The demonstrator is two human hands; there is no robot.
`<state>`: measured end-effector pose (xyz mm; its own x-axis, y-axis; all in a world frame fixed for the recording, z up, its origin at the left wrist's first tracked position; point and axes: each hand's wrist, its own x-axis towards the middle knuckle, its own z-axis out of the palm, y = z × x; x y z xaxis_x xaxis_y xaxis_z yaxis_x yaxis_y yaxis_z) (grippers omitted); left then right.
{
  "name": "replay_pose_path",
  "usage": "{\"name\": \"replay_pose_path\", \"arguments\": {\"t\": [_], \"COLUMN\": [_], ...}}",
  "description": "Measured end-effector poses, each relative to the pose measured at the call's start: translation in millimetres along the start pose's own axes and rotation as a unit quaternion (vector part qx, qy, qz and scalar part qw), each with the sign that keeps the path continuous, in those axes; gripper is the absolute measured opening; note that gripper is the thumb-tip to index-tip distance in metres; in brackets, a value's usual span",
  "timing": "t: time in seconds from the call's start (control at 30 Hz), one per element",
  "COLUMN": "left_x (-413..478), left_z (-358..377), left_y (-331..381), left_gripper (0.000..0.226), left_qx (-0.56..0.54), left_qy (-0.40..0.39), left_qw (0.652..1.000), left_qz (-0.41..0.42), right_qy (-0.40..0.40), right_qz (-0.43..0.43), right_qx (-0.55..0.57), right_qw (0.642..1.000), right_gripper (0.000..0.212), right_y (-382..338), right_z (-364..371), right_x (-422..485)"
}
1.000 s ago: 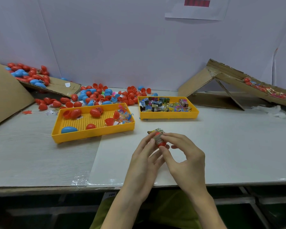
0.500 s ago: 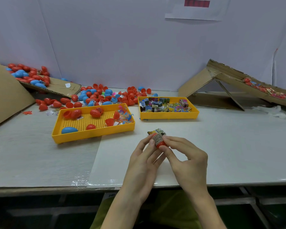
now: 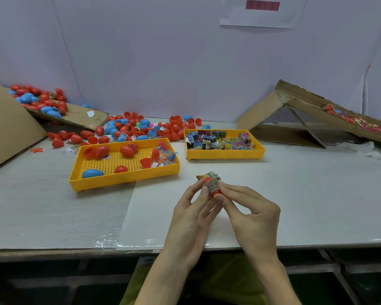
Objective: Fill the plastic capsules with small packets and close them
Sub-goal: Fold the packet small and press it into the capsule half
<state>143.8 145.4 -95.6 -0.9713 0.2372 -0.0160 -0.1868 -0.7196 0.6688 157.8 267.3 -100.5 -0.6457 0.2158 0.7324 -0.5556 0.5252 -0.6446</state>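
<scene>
Near the front edge of the desk (image 3: pixel 295 194), the left hand (image 3: pixel 191 213) and right hand (image 3: pixel 252 214) pinch a red plastic capsule (image 3: pixel 216 192) between their fingertips, with a printed packet (image 3: pixel 209 174) jutting from its top. Beyond them, a perforated yellow tray (image 3: pixel 123 179) holds loose capsules (image 3: pixel 127 150). A second yellow tray (image 3: pixel 224 154), just beside it, holds packets.

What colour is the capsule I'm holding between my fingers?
The capsule is red; the head view shows it best.
</scene>
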Motion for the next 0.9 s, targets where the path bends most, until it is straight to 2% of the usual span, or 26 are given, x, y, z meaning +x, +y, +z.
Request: {"name": "replay_pose_path", "arguments": {"t": [0.5,0.63,0.73,0.83,0.9], "left_x": [-1,-3,-5,-6,-4], "left_z": [4,6,9,13,15], "left_y": [-1,-1,-2,-4,-4], "left_gripper": [0.043,0.041,0.043,0.048,0.038], "left_qx": [0.011,0.015,0.055,0.106,0.141], "left_qy": [0.016,0.028,0.057,0.083,0.085], "left_qw": [0.999,0.999,0.995,0.987,0.983], "left_qz": [0.025,0.033,0.058,0.087,0.084], "right_qy": [0.002,-0.055,-0.096,-0.092,-0.078], "right_qz": [0.032,0.045,0.036,0.040,0.075], "right_qx": [0.022,0.037,0.033,0.037,0.074], "right_qw": [0.999,0.997,0.994,0.994,0.991], "right_gripper": [0.027,0.026,0.038,0.035,0.035], "right_y": [-2,-2,-3,-1,1], "right_z": [-1,-2,-1,-1,-3], "right_x": [0,4,7,8,9]}}
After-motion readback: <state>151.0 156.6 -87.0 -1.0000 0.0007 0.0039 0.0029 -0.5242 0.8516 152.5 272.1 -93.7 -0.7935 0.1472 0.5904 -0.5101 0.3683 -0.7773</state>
